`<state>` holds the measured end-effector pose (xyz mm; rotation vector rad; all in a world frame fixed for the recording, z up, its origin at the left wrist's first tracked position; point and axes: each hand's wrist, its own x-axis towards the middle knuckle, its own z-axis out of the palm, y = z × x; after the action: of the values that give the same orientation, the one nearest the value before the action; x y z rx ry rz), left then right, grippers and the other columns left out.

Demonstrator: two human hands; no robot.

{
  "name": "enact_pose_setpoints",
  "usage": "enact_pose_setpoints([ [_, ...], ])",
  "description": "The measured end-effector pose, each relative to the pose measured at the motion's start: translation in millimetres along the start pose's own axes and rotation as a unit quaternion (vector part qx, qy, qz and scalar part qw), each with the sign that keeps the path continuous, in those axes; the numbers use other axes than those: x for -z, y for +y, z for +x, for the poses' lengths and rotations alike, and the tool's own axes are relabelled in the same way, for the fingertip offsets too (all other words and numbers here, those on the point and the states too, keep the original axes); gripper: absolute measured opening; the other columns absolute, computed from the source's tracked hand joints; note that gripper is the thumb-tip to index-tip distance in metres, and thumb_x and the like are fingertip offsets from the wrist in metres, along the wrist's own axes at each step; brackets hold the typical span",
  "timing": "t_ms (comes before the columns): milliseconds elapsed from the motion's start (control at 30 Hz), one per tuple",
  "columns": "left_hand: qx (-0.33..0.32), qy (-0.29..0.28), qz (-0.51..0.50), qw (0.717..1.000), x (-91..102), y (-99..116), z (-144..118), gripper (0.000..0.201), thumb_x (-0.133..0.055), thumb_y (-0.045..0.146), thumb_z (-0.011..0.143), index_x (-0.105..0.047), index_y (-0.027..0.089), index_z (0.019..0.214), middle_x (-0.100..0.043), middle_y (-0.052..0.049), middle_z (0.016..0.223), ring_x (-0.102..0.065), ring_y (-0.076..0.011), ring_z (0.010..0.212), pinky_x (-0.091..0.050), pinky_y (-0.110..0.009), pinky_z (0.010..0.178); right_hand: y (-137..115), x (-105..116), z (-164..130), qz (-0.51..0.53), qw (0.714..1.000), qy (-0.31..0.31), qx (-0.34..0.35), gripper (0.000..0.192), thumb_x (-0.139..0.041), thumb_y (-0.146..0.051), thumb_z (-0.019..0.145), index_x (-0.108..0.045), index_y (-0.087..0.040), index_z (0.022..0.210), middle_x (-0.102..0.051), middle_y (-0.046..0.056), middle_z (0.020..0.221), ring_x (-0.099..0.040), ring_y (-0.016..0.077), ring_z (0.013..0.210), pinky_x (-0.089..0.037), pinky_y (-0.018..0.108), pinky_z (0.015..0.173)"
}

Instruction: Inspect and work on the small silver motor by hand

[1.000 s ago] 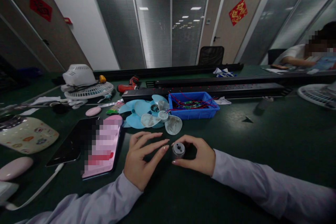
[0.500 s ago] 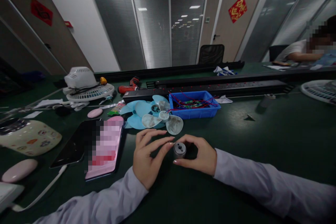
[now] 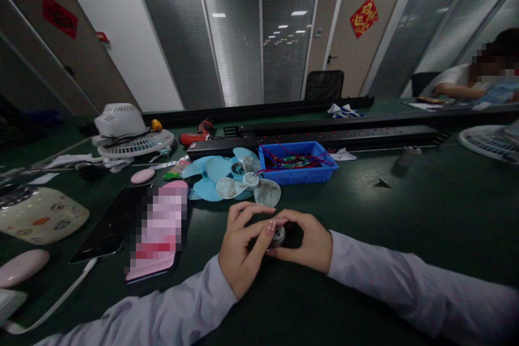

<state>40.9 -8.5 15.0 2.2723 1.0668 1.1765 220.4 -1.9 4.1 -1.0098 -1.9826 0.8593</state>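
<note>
My right hand (image 3: 308, 238) curls around a small cylindrical metal motor (image 3: 279, 237), thumb on the near side and forefinger on the far side. The motor stands upright just above or on the dark green table; which one I cannot tell. Over its top comes my left hand (image 3: 245, 243), with thumb and forefinger brought together there and the other fingers stretched past it. Whatever small thing the left fingertips may hold is hidden. The left thumb covers part of the motor's top face.
Beyond my hands lie blue and clear fan blades (image 3: 219, 173) and a blue bin (image 3: 300, 174) of wired boards. Phones (image 3: 158, 232) and a patterned jar (image 3: 44, 215) are at left. Behind are a red drill (image 3: 197, 135), black rails (image 3: 324, 138) and fan parts (image 3: 121, 124). A person (image 3: 466, 81) sits far right.
My left hand has moved right, its thumb and forefinger now over the top of the motor instead of beside it. My right hand keeps its hold on the motor.
</note>
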Motion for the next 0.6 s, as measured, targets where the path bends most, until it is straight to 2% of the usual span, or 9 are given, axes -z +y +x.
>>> enact_pose_setpoints([
  [167, -0.005, -0.02, -0.018, 1.0, -1.3, 0.3, -0.1, 0.03, -0.048, 0.025, 0.091, -0.065, 0.031, 0.114, -0.062, -0.004, 0.116, -0.041, -0.0253, 0.112, -0.037, -0.044, 0.097, 3.2, -1.7, -0.3, 0.018, 1.0, 0.011, 0.021, 0.032, -0.077, -0.023, 0.066, -0.064, -0.019, 0.094, -0.067, 0.002, 0.088, -0.062, 0.0183, 0.081, -0.047, 0.03, 0.072],
  [333, -0.007, -0.017, -0.008, 1.0, -2.5, 1.2, 1.7, 0.026, -0.055, 0.021, 0.088, -0.067, 0.031, 0.108, -0.063, -0.002, 0.112, -0.042, -0.0233, 0.111, -0.038, -0.041, 0.097, -0.2, 0.3, 1.5, 0.007, 1.0, 0.004, 0.01, 0.027, -0.076, -0.024, 0.066, -0.063, -0.018, 0.089, -0.065, 0.001, 0.083, -0.06, 0.0178, 0.077, -0.047, 0.029, 0.069],
  [500, -0.016, 0.046, -0.006, 0.999, 0.5, 0.3, 1.9, 0.02, -0.058, 0.021, 0.087, -0.07, 0.028, 0.1, -0.065, -0.002, 0.102, -0.047, -0.0218, 0.105, -0.041, -0.037, 0.092, -2.6, 1.7, 0.4, -0.012, 1.0, 0.002, -0.012, 0.033, -0.078, -0.028, 0.065, -0.064, -0.017, 0.092, -0.065, 0.002, 0.082, -0.06, 0.0178, 0.076, -0.047, 0.03, 0.068],
  [600, 0.003, 0.069, 0.041, 0.997, 9.0, -10.0, -5.7, 0.021, -0.057, 0.023, 0.087, -0.07, 0.03, 0.102, -0.066, -0.003, 0.103, -0.048, -0.023, 0.104, -0.041, -0.04, 0.091, -3.1, 1.6, -0.4, 0.0, 1.0, 0.003, -0.018, 0.036, -0.08, -0.03, 0.063, -0.066, -0.017, 0.093, -0.068, 0.002, 0.084, -0.062, 0.0179, 0.076, -0.047, 0.03, 0.069],
])
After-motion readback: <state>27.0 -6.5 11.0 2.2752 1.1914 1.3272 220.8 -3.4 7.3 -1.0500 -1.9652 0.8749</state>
